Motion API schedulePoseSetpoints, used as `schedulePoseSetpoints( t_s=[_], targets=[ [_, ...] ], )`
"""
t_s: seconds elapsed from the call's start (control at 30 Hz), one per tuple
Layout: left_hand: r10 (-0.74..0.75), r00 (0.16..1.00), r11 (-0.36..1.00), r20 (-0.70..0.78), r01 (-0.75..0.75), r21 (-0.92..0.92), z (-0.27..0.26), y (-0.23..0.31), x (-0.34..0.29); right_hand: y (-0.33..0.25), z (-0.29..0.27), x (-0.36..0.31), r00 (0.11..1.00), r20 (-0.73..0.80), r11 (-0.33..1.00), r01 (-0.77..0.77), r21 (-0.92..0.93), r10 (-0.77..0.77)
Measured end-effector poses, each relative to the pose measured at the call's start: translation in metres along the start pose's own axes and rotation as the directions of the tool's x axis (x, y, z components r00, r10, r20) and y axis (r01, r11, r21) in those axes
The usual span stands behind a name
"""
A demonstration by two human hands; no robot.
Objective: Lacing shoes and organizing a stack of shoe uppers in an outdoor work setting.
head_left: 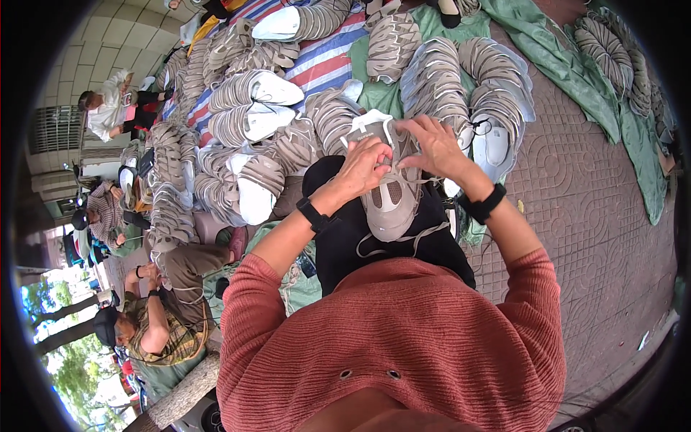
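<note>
A taupe sneaker (389,216) with mesh panels lies over my dark-trousered lap, its toe pointing toward me. Its pale lining and tongue (366,134) show at the far end. Curled over the tongue and lacing area is my left hand (362,171), fingers closed; what they pinch, if anything, is hidden. My right hand (436,149) hovers at the sneaker's right side, fingers and thumb apart, with nothing seen in it. A loose shoelace (425,233) trails across my lap below the toe.
Packed rows of similar taupe shoes (435,79) lie ahead and to the left on a striped sheet (327,50) and green tarps (551,61). Patterned paving (568,209) spreads to the right. A seated person (162,317) works close on my left; other people sit farther off.
</note>
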State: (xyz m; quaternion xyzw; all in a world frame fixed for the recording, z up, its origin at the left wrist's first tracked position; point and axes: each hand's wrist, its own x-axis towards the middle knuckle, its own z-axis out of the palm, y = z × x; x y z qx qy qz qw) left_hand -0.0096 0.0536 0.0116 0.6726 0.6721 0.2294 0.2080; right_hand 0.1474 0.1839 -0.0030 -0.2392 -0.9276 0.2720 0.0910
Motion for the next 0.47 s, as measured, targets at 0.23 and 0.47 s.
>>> schedulePoseSetpoints(
  t_s=[0.23,0.47],
  targets=[
    [0.084,0.996,0.993,0.026,-0.086,0.084,0.0,-0.014,0.0,0.007,-0.002,0.024,0.906,0.047,0.905,0.414,0.095,-0.42],
    [0.223,0.934,0.75,-0.279,0.018,0.662,-0.099,-0.064,-0.029,0.011,0.002,0.014,0.893,0.012,0.864,0.433,0.258,-0.451]
  ],
)
